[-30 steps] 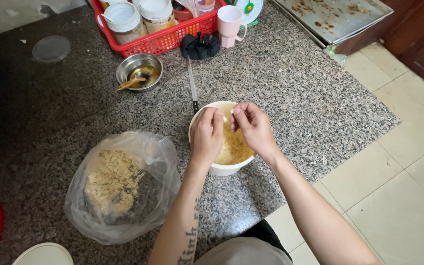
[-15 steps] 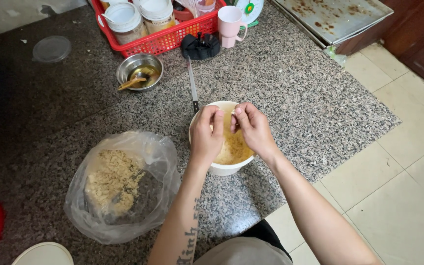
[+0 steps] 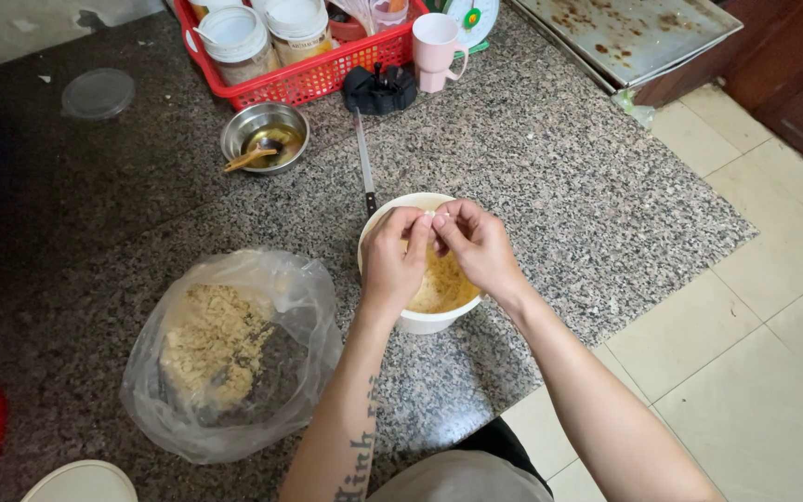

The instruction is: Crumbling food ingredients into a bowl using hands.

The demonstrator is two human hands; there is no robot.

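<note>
While a clear plastic bag of pale crumbs slumps near the granite slab's front edge, the white bowl of yellow crumbs stands just right of it. Over the bowl, the left hand and right hand meet, fingertips pinching 1 small pale piece between them. Behind, a knife lies lengthwise, pointing away toward the red basket, with a steel bowl to its left.

One head-worn camera looks steeply down, close above the granite slab.
</note>
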